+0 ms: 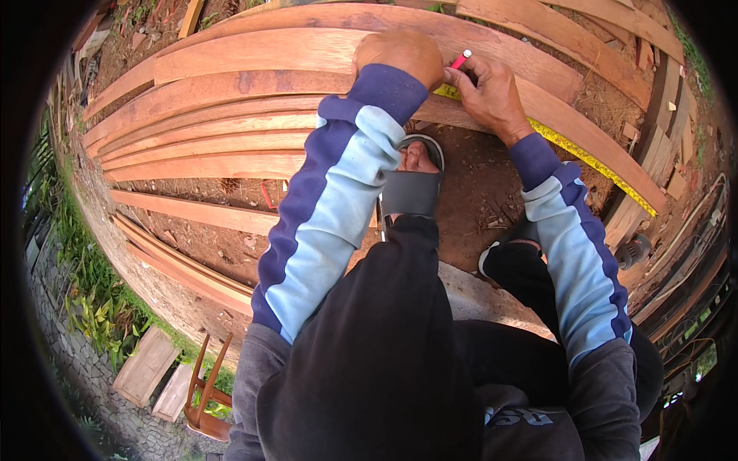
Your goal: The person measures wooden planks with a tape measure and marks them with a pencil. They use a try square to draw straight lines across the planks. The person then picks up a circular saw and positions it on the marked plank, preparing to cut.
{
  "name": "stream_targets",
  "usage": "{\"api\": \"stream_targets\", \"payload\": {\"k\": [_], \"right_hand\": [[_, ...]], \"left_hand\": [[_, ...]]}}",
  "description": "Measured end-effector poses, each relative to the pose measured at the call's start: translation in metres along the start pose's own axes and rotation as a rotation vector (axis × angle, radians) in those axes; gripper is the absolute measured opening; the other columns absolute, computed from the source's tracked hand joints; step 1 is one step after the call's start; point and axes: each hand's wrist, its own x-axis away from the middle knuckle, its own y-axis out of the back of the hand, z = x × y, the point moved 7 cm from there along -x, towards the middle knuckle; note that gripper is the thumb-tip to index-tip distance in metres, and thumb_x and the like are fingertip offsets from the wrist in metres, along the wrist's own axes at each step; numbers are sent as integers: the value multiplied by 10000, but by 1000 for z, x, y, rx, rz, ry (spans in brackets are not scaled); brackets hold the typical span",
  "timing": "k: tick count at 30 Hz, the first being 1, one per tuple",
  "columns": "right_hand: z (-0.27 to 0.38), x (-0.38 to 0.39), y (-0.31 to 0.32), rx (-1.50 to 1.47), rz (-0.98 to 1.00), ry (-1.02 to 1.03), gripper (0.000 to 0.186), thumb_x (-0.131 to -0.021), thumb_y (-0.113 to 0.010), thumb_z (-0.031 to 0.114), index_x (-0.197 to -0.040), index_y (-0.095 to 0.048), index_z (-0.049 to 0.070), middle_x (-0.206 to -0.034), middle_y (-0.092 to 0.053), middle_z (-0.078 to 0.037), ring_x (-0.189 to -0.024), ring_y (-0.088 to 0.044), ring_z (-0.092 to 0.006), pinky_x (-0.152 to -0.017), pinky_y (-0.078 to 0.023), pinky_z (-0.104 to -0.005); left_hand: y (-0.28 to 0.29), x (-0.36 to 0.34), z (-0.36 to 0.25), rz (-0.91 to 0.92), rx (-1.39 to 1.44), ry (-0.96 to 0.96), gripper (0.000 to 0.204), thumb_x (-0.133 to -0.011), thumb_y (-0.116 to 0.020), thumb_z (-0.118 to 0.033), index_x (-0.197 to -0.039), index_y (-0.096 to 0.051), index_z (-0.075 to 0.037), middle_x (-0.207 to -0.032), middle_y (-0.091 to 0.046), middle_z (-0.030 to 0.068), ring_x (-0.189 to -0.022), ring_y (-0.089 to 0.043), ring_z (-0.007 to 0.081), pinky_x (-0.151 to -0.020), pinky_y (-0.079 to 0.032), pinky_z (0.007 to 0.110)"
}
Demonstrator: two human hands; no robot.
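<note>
My right hand (492, 96) pinches a red pen (460, 60) with a whitish upper end. It is over a long reddish-brown plank (592, 138). Along that plank's near edge lies a yellow measuring tape (592, 157), running from between my hands out to the right. Close by on the left, my left hand (398, 55) is curled down on the planks. Its back faces up and its fingers are hidden, so what it may hold does not show.
Several long planks (223, 115) lie side by side to the left. My sandaled foot (419, 157) stands on bare soil beside them. More boards (569, 31) lie at the far right, a round dark tool (633, 251) at right. A wooden chair (206, 392) stands lower left.
</note>
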Motion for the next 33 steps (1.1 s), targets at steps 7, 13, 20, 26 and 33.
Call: {"api": "stream_targets", "payload": {"k": [7,13,20,26,33], "right_hand": [[0,0,0,10,-45,61,207,-837,-695,246,-820,-700,40,-642,-615,-177,-640,-619,-369,-612,-483,-433],[-1,2,0,30,-71,62,206,-838,-691,249,-817,-696,43,-640,-609,-178,-636,-614,-372,-609,-479,-440],[2,0,-1,34,-49,53,195,-837,-687,241,-818,-695,47,-649,-610,-182,-647,-613,-378,-620,-477,-454],[4,0,0,43,-77,83,190,-834,-687,233,-816,-693,44,-659,-615,-184,-651,-613,-382,-623,-480,-452],[2,1,1,45,-84,62,173,-831,-682,222,-826,-693,50,-657,-615,-174,-647,-607,-386,-622,-482,-452]], "left_hand": [[0,0,1,-5,5,-7,267,-805,-596,-193,-995,-731,-63,-1024,-706,175,-976,-683,328,-824,-536,430],[0,0,0,14,11,2,266,-805,-601,-193,-997,-728,-59,-1037,-704,174,-983,-680,329,-831,-535,433],[-7,-7,3,-28,-19,-24,474,-816,-673,-507,-1045,-741,-98,-1029,-723,121,-914,-713,308,-702,-579,489],[-5,-5,2,-39,-26,-37,434,-827,-669,-479,-1032,-745,-104,-1001,-728,110,-896,-716,295,-703,-578,467],[2,2,1,1,31,5,270,-803,-592,-206,-985,-728,-61,-1047,-702,166,-998,-673,335,-848,-531,442]]}}
